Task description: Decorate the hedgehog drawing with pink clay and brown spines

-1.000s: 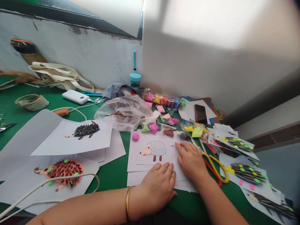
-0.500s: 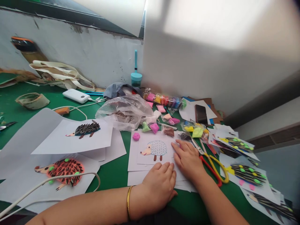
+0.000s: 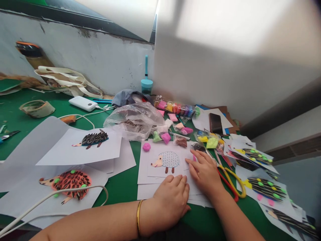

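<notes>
A white paper sheet (image 3: 143,167) carries a smaller card with a hedgehog drawing (image 3: 170,159), its face and feet in tan and brown and its body in blue scales. My left hand (image 3: 172,201) lies over the lower part of the sheets, palm down, fingers together and nothing visible in them. To the right of the drawing, my right hand (image 3: 204,169) rests on the paper with its fingers stretched out. A small strip of pink clay (image 3: 194,157) shows beside its fingertips. On the sheet's upper left corner sits a ball of pink clay (image 3: 146,147).
Scissors with yellow and red handles (image 3: 234,182) lie right of my right hand. Seed-covered hedgehog pictures (image 3: 72,183) are on both sides. Behind are clay packets (image 3: 181,140), a plastic bag of seeds (image 3: 132,124) and a phone (image 3: 215,123). A white cable (image 3: 50,197) crosses the left.
My right hand has shifted slightly to the right, and the pink clay strip now shows by its fingers. My left hand stays in place. The view has moved a little.
</notes>
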A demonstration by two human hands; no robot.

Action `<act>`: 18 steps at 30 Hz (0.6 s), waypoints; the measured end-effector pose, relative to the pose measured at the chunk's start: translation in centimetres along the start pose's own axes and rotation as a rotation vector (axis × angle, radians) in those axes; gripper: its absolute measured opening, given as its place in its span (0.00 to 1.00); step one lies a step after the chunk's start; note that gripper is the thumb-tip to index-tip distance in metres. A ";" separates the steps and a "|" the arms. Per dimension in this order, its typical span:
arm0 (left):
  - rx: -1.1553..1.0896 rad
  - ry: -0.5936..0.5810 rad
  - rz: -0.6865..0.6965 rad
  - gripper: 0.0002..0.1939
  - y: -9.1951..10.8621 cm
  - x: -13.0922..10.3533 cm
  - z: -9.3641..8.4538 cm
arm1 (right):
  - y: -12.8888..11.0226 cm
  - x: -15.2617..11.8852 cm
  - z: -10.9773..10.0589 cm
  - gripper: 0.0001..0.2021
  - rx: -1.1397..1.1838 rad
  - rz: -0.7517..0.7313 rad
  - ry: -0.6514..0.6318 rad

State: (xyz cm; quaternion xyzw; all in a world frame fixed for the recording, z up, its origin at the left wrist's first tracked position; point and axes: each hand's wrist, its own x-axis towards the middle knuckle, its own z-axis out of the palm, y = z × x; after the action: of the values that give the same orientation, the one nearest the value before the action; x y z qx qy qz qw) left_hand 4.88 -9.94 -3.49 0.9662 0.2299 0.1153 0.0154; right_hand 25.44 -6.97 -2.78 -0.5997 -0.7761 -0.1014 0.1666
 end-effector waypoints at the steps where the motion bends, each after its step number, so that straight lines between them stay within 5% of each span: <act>1: 0.004 0.000 0.002 0.30 0.0 0.0 -0.1 | 0.0 0.0 0.0 0.14 -0.008 0.006 0.001; 18: 0.001 -0.020 -0.001 0.29 -0.2 0.2 -0.9 | 0.5 0.2 0.0 0.15 -0.013 0.076 0.050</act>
State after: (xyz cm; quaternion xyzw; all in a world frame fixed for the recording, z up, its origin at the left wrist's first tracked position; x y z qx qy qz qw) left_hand 4.74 -9.75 -2.64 0.9673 0.2301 0.1056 0.0171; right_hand 25.89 -6.71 -2.71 -0.6269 -0.7478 -0.1150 0.1860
